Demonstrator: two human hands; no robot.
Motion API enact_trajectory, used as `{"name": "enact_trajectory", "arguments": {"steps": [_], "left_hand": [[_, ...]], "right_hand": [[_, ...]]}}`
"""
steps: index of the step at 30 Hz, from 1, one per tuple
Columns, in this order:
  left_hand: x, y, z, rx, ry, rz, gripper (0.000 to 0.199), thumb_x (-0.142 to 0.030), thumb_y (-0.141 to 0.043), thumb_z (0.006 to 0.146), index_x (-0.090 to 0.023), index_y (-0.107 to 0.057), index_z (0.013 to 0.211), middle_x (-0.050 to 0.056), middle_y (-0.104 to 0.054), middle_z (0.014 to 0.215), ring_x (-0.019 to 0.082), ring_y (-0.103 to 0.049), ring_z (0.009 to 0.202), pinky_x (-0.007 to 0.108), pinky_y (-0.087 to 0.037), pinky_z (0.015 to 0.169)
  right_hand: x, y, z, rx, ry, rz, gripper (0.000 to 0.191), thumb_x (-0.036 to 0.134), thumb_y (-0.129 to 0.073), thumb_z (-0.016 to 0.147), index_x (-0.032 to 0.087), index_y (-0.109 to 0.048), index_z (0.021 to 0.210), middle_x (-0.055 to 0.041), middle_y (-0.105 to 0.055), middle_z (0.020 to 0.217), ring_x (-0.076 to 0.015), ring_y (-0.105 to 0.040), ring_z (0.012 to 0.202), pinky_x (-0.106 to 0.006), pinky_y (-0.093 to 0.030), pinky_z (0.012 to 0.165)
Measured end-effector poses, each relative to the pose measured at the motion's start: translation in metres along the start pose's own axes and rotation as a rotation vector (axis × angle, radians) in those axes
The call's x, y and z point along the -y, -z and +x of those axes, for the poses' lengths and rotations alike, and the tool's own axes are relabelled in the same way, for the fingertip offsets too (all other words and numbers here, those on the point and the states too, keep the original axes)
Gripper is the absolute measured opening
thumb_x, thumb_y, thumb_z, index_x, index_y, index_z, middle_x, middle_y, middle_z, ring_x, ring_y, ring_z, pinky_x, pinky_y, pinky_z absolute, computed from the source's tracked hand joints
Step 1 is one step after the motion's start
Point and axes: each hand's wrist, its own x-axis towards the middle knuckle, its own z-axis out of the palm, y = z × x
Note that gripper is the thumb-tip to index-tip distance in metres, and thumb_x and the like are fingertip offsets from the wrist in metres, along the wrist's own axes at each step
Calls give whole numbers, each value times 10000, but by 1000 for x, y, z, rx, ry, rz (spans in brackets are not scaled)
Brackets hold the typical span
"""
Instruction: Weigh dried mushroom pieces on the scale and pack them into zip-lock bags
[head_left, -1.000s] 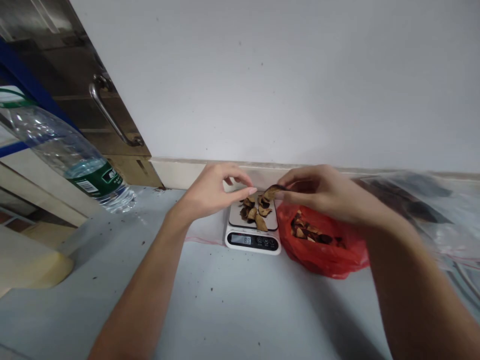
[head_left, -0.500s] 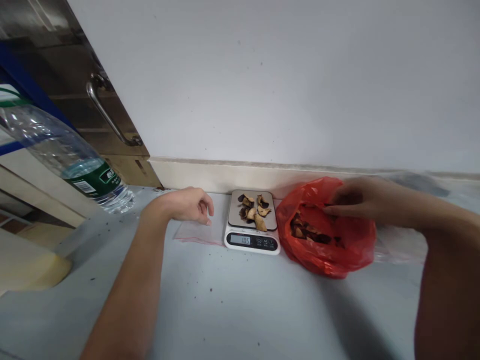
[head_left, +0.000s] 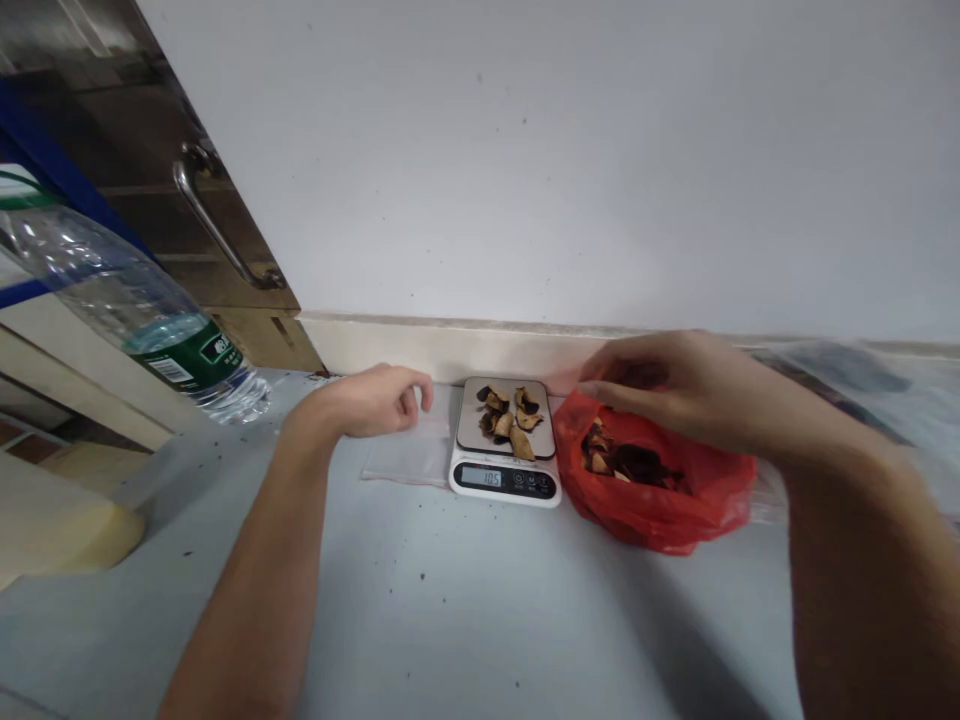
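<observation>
Two hands on either side of a digital scale (head_left: 480,461). Right hand (head_left: 694,385) nearer the loose dried slices (head_left: 637,464) inside the red plastic bag (head_left: 645,520): directly over the bag's rear rim, fingers toward the scale, with the slices below and toward the wearer. Among them a long dark slice, long axis mostly side to side. Thumb and fingers of that hand narrowly spaced; impossible to tell anything pinched between them.

Left hand (head_left: 371,402) above the clear zip bag (head_left: 401,460), fingers loosely curled, nothing visible in them, pointing at the scale from its left side.

On the scale's flat plate, a scatter of dried slices, brittle-looking, tan and dark brown, curled like shavings; the lowest one, the tan slice (head_left: 523,443), slanted down toward the near right. White plastic body with rounded corners, black panel, and a display (head_left: 481,478) apparently at 10.5. Red bag just beside the scale, perhaps touching: thin, crinkled, shiny film with a gaping mouth. Zip bag flat and limp, partly beside the scale's left edge. All on a smooth, pale blue-grey surface (head_left: 420,640) with dark crumbs. Far left, a ribbed clear bottle (head_left: 127,290) with a green label.
</observation>
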Motion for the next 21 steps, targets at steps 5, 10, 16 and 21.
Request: {"name": "enact_trajectory", "arguments": {"steps": [5, 10, 16, 21], "left_hand": [[-23, 4, -10, -336, -197, -252, 250, -303, -630, 768, -244, -551, 997, 7, -696, 791, 202, -714, 789, 256, -543, 625], [-43, -4, -9, -563, -344, -384, 293, -305, -724, 771, -222, -528, 972, -10, -633, 827, 157, -676, 740, 289, -597, 704], [-47, -7, -10, -395, -500, -237, 891, -508, -903, 639, -305, -519, 1417, 87, -513, 1530, 345, -472, 1432, 456, -462, 1134], [-47, -13, -4, -243, -419, -138, 1108, -467, -833, 723, -312, -230, 1640, 102, -345, 1673, 360, -358, 1518, 458, -425, 1151]], "right_hand": [[25, -33, 11, 50, 203, 159, 383, 405, -528, 949, 273, -651, 1287, -22, -788, 928, -204, -723, 803, -313, -536, 739], [32, -55, 20, 75, 182, 187, 317, 436, -478, 974, 223, -705, 916, -5, -706, 754, -153, -607, 607, -274, -450, 603], [38, -55, 23, -203, 0, 289, 343, 383, -694, 763, 214, -528, 514, 22, -508, 508, -125, -444, 518, -274, -327, 506], [41, -55, 20, -229, -21, 387, 386, 484, -668, 824, 231, -497, 587, 24, -497, 515, -138, -497, 521, -269, -347, 496]]}}
